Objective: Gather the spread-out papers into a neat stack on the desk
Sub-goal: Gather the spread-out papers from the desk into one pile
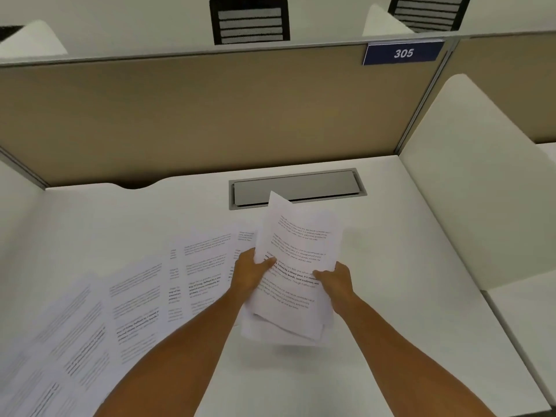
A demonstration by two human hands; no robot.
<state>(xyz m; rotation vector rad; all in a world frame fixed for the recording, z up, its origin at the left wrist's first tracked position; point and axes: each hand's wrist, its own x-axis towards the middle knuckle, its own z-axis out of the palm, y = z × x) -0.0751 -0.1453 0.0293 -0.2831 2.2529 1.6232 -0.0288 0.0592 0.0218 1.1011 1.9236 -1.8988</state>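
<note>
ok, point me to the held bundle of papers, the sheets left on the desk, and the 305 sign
held bundle of papers (296, 251): head view, printed face of the top sheet.
sheets left on the desk (135, 299): head view, middle of the overlapping spread.
305 sign (403, 53): head view, on the white numerals.

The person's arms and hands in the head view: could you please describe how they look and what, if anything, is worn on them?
Both forearms are bare up to the bottom edge of the frame, with no sleeves in view. The left hand and the right hand wear no gloves, and no watch, bracelet or ring can be seen. No markings show on either arm.
</note>
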